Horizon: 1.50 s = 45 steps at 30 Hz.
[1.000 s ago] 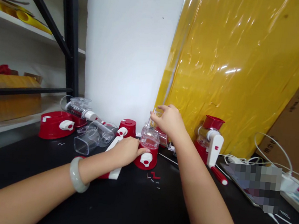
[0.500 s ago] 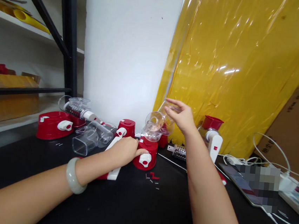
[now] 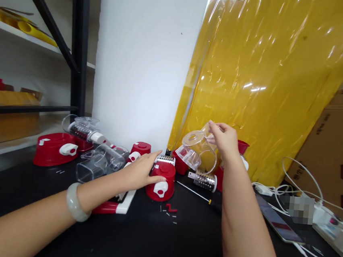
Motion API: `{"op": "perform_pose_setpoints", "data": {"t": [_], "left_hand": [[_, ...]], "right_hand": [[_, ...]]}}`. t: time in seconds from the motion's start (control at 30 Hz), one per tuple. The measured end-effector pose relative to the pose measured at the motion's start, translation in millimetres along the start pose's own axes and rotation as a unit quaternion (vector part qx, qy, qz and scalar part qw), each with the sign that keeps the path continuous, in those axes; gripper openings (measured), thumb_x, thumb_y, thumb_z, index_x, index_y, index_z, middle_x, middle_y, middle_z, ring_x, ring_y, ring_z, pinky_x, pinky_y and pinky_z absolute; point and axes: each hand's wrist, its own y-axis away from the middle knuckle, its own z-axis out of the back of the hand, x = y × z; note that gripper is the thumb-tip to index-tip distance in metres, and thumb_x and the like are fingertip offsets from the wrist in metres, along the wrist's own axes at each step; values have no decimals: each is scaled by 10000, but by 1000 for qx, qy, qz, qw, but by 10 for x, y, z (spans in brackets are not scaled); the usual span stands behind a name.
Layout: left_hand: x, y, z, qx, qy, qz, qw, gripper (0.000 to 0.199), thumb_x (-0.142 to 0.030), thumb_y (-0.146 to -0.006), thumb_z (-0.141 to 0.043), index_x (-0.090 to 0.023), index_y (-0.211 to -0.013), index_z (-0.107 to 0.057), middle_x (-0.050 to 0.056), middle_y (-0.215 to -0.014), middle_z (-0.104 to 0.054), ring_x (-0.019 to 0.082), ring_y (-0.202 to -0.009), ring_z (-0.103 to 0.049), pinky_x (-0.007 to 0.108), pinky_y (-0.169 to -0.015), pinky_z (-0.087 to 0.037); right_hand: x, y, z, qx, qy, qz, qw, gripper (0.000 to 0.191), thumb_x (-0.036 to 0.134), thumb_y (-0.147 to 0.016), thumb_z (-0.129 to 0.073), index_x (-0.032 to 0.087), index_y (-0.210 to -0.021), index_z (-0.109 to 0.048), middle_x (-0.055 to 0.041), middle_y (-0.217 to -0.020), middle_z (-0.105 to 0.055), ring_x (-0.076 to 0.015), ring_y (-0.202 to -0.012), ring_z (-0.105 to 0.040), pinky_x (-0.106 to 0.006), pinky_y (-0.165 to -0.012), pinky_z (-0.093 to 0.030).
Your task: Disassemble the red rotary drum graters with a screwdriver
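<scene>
My left hand (image 3: 139, 169) is beside a small red grater base (image 3: 164, 171) with a white knob. Its fingers are stretched out and apart, with the thumb against the base's front. My right hand (image 3: 226, 141) pinches a clear plastic grater housing (image 3: 193, 138), tilted in the air to the right of the base. Below the housing lies a metal grating drum (image 3: 206, 181); another drum (image 3: 166, 159) shows behind the red base. In front of the base are a small red bent part (image 3: 170, 208) and several tiny metal pins (image 3: 168, 214).
A screwdriver (image 3: 195, 191) lies right of the base, its handle partly behind my right forearm. On the left are a larger red base (image 3: 52, 149) and clear housings (image 3: 90, 167). A tablet (image 3: 280, 222), white cables and a power strip (image 3: 335, 235) occupy the right side.
My right hand has moved the clear housing right, away from above the red base. My left hand's fingers have stretched out from a more curled pose.
</scene>
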Motion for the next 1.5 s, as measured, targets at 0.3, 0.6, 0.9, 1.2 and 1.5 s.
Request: {"op": "perform_pose_setpoints", "data": {"t": [0.3,0.6,0.9,1.2,1.5], "left_hand": [[51,-23,-97,41,135,27,990,873,-532,-806,-646,-152,-1492,-263,190,-1544,-370,322,-1391,-415,457,-1146,-336],[254,-89,-282,15,237,67,969,1076,-545,-749,-708,-143,-1532,-90,224,-1430,-498,332,-1291,-525,461,-1078,-408],[312,-136,-303,-13,292,83,953,1030,-488,-722,-730,-141,-1503,-155,220,-1362,-557,328,-1246,-565,471,-1057,-433],[292,-290,469,-88,346,102,928,891,-517,-796,-672,-199,-1488,-209,188,-1333,-585,316,-1162,-621,478,-955,-510],[680,-932,954,-164,94,156,969,920,-523,-692,-751,-97,-1425,-395,225,-1517,-384,423,-1403,-319,495,-1138,-291]], "right_hand": [[-18,-37,30,-60,131,58,988,467,600,-714,-657,150,-818,-725,-95,-782,-732,-274,-811,-712,-357,-745,-565],[-6,-19,-19,-51,139,50,988,456,615,-712,-656,174,-808,-719,-77,-763,-726,-266,-789,-710,-372,-744,-564],[15,-1,-36,-42,155,52,986,474,642,-715,-642,184,-814,-714,-71,-763,-722,-270,-796,-708,-391,-769,-556],[44,-32,80,-66,137,69,986,475,615,-729,-640,158,-824,-725,-92,-789,-732,-265,-797,-709,-365,-753,-562],[64,-13,82,-57,124,57,989,477,624,-719,-653,162,-813,-722,-93,-776,-731,-276,-801,-710,-374,-736,-566]]}}
